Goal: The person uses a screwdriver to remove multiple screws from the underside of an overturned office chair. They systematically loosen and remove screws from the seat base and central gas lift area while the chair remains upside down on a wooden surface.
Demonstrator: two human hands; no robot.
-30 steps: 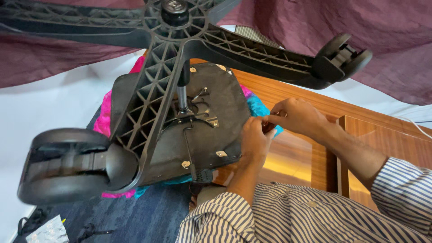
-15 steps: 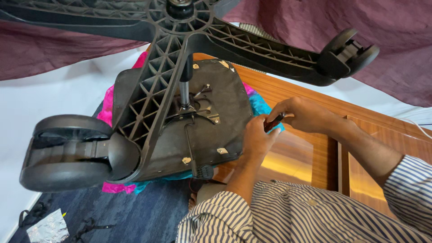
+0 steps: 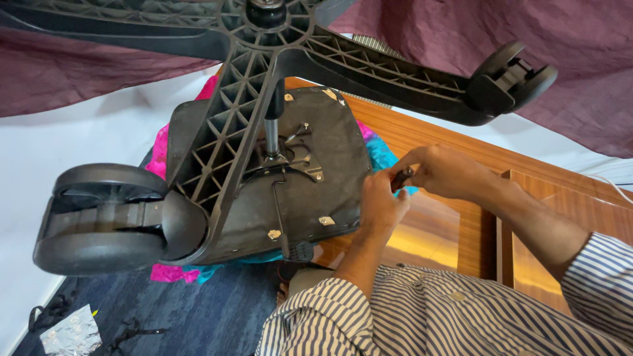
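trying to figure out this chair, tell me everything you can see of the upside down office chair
The office chair lies upside down, its black ribbed plastic star base toward the camera, with two black twin-wheel casters, one near at left, one at upper right. A metal column joins a plate on the dark seat underside, which carries small metal brackets and a lever. The seat rests on pink and blue cloth. The left hand touches the seat's edge.

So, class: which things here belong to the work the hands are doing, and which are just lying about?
In use:
- left hand and right hand, together gripping a small dark tool
- upturned chair seat
- black wheeled chair base

Lying about:
- foil packet
- black strap
- maroon cloth
- wooden furniture
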